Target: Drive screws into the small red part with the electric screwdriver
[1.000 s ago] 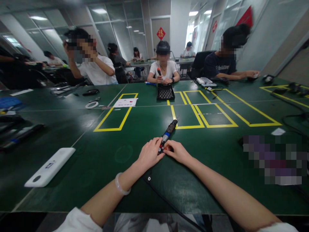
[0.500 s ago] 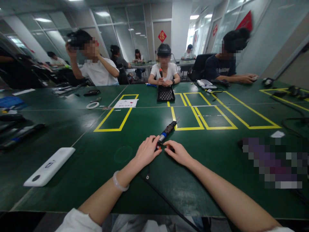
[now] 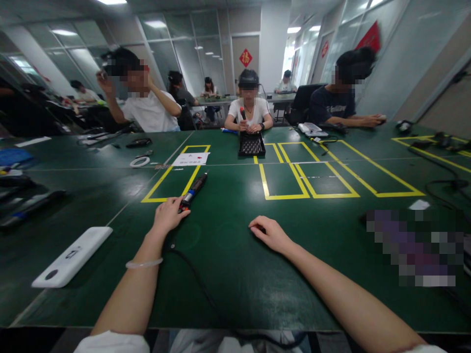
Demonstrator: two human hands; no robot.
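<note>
A black electric screwdriver point(image 3: 197, 187) with a blue ring and a thin bit lies slantwise on the green table, its bit pointing away to the right. My left hand point(image 3: 170, 214) is closed around its near end, at the lower edge of a yellow-taped box. From under that hand a black cable point(image 3: 200, 278) with a small metal eyelet runs back toward my lap. Apart from the tool, my right hand point(image 3: 271, 232) rests on the tabletop with its fingers curled in. I see nothing held in it.
A white power bank point(image 3: 73, 256) lies at the left. Yellow tape outlines point(image 3: 289, 197) and a paper sheet point(image 3: 191, 159) are on the table. Across it, a person holds a screwdriver over a black tray point(image 3: 252, 145). A blurred-out object point(image 3: 412, 247) lies at the right.
My left hand has carried the electric screwdriver leftward, away from my right hand, and its cable has swung left too. The right hand has stayed in place.
</note>
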